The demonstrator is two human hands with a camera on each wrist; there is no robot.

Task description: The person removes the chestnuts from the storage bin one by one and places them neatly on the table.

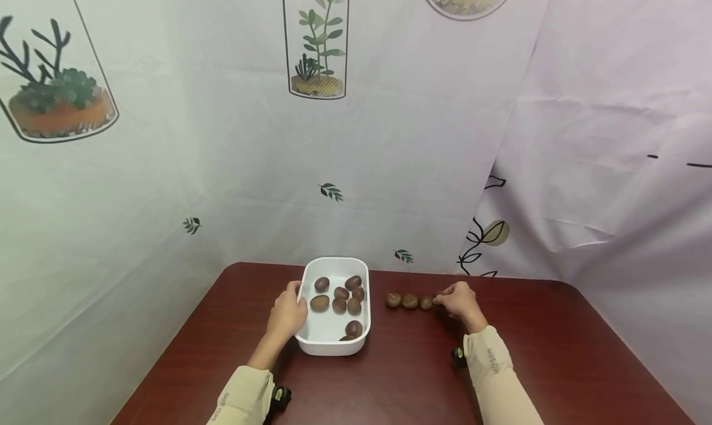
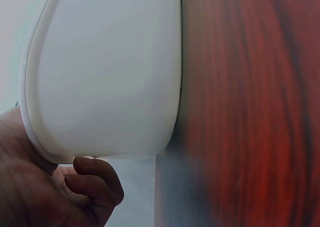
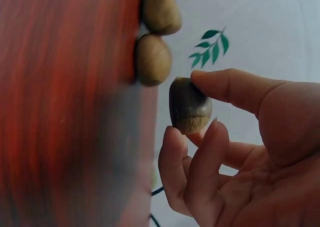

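A white rectangular dish (image 1: 334,349) with several brown chestnuts (image 1: 319,303) loose inside it stands on the table. My left hand (image 1: 287,312) grips its left side; in the left wrist view, curled fingers (image 2: 97,182) show under the dish's rim. Right of the dish, three chestnuts (image 1: 410,301) lie in a row. At the right end of that row, my right hand (image 1: 461,302) pinches another dark chestnut (image 3: 189,104) between thumb and fingers. In the right wrist view, this one looks slightly apart from the nearest chestnut (image 3: 153,60) of the row.
Everything stands on a dark red wood-grain table (image 1: 400,375). A white cloth (image 1: 250,165) with printed plants hangs behind and around the table's far edge. Black wrist cameras (image 1: 280,398) sit at both cuffs.
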